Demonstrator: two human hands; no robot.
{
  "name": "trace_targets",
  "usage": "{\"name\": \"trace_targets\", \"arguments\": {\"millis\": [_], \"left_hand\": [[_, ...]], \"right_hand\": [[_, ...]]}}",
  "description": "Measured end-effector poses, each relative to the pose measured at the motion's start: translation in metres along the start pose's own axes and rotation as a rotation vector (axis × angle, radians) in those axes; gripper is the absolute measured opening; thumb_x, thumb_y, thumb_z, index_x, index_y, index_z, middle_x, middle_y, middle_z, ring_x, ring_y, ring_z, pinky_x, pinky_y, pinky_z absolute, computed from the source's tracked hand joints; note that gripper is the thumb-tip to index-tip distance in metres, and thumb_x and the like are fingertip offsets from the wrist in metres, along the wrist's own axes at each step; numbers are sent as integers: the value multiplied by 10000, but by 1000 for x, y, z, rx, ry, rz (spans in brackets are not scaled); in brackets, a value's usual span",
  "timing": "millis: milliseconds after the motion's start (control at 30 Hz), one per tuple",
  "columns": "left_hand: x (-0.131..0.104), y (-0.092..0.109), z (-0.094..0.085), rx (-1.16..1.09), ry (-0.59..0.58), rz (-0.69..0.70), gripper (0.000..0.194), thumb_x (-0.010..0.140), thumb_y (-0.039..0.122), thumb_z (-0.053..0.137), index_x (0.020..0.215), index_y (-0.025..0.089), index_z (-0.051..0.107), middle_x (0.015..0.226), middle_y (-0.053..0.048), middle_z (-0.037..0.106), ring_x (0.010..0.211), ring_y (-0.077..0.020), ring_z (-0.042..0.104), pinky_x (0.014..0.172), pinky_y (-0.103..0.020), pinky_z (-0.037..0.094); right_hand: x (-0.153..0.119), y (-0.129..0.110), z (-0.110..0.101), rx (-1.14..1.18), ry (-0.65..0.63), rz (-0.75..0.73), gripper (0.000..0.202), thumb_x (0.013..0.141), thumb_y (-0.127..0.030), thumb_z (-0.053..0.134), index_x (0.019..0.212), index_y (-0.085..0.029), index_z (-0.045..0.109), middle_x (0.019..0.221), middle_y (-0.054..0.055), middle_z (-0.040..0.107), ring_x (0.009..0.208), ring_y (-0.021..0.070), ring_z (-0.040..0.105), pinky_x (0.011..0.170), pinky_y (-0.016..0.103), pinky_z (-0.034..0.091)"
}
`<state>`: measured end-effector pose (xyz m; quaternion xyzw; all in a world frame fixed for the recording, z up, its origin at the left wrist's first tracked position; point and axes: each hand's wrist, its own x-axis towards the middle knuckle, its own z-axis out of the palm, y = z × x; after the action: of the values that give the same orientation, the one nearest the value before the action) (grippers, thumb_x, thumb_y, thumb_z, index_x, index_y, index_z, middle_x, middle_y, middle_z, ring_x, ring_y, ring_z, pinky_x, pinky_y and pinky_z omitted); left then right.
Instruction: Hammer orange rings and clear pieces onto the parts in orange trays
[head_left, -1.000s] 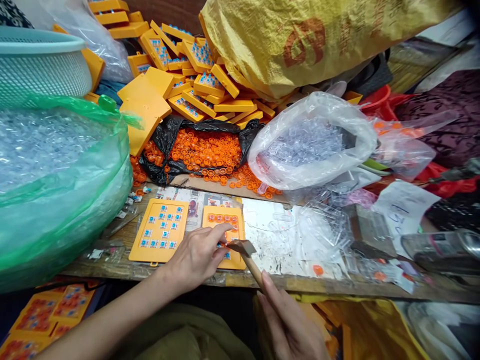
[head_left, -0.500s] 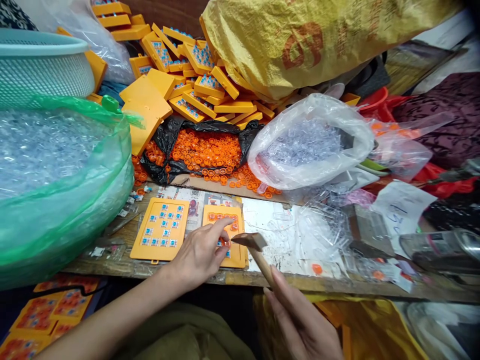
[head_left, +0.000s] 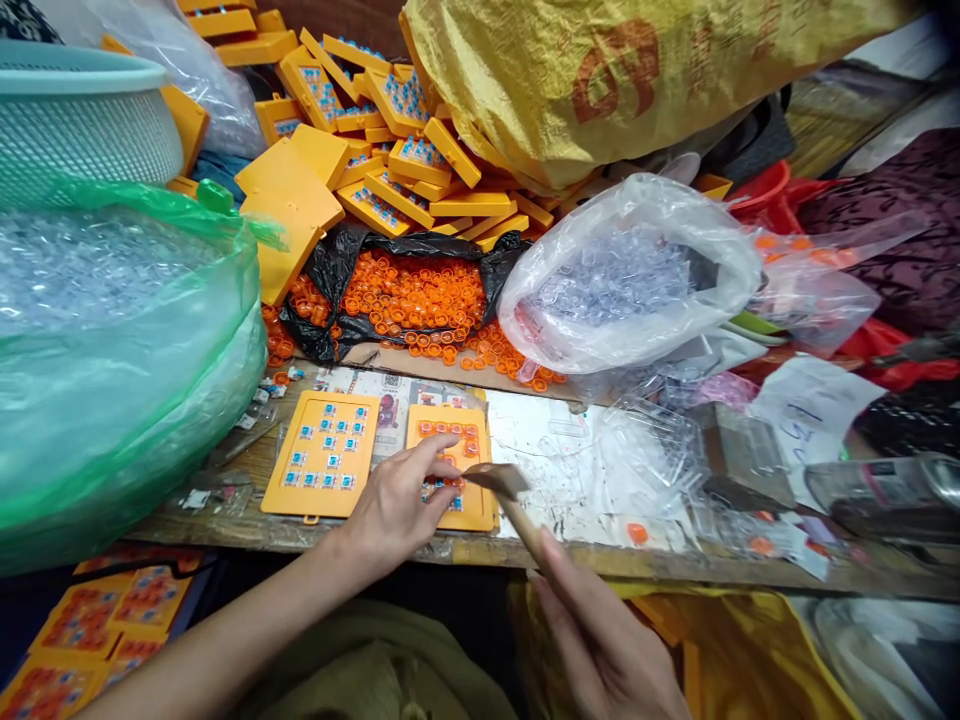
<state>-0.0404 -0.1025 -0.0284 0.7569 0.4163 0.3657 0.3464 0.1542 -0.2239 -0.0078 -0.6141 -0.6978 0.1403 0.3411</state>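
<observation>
My left hand [head_left: 397, 500] is over the right-hand yellow tray [head_left: 476, 515], thumb and fingers apart around its orange and blue pieces, with nothing seen between them. Orange caps [head_left: 450, 430] line the upper part of that tray. In my right hand [head_left: 600, 630] is the wooden handle of a small hammer [head_left: 501, 480], whose head hangs just right of my left fingertips. Beside my left hand lies a second yellow tray [head_left: 319, 455] with small blue-and-clear pieces and no orange caps.
Behind the trays, a black bag [head_left: 322, 250] holds orange caps and a white bag [head_left: 517, 320] holds clear pieces. A green bag [head_left: 165, 430] bulges at the left. Yellow trays [head_left: 397, 190] are piled behind; a clear container [head_left: 877, 490] lies right.
The fingers of my left hand have spread apart over the tray. My right hand and the hammer have barely moved. The view has shifted slightly.
</observation>
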Motion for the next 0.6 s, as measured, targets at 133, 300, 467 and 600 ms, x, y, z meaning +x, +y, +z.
{"name": "trace_targets", "arguments": {"millis": [133,300,467,600], "left_hand": [[-6,-2,1,-24,6,2,472,778,83,615,1219,196,492,873,-16,757,849,-178,711,820,-336,573],[10,-3,-19,31,-37,62,347,788,133,621,1133,172,607,904,-47,747,832,-176,702,796,-316,572],[83,-29,-26,347,17,93,183,842,131,540,903,156,710,964,-82,731,912,-199,668,858,-351,532],[131,-48,-10,400,-85,46,176,800,107,566,823,164,731,924,-80,724,907,-211,660,860,-339,515]], "right_hand": [[-3,2,6,-26,-72,34,477,921,-172,484,1382,-291,462,1086,55,713,897,147,713,749,159,556],[-6,7,10,56,45,52,462,889,-185,545,1333,-312,523,1178,7,682,998,165,685,854,191,538],[-11,5,13,96,20,-32,570,834,-128,607,1364,-305,490,1164,17,687,964,185,697,841,190,545],[-24,0,21,68,22,-41,462,879,-193,555,1322,-326,538,972,15,749,809,158,732,718,152,569]]}}
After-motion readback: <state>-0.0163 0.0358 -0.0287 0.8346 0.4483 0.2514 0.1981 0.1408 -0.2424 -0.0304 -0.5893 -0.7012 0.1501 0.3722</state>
